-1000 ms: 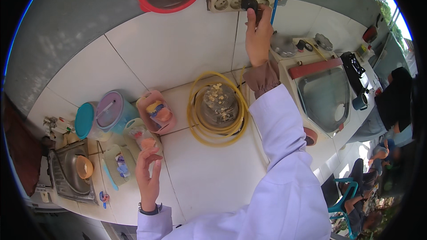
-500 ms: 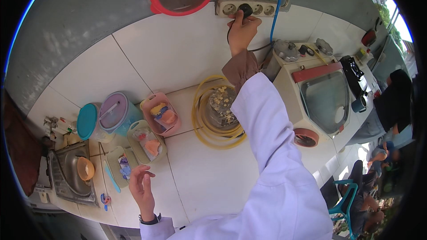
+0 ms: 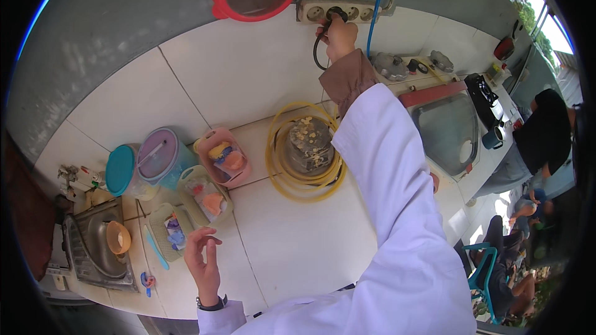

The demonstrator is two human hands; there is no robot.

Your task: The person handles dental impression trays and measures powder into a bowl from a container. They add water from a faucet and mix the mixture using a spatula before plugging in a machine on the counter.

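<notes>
At the tiled wall (image 3: 248, 68), right fingers (image 3: 336, 22) grip a black plug (image 3: 336, 12) facing a crosswise socket strip (image 3: 354, 13), left fingers (image 3: 195, 243) loosely parted

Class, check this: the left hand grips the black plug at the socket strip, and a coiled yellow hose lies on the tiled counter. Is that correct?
Wrong side: the head view shows the right hand gripping the black plug at the socket strip. The coiled yellow hose does lie on the tiled counter.

With our right grip (image 3: 341, 37), we hold a black plug (image 3: 336, 13) at the socket strip (image 3: 352, 14) on the far wall. Our left grip (image 3: 203, 262) hangs loosely curled near a green basket (image 3: 221, 214), left of the coiled yellow hose (image 3: 273, 167).
</notes>
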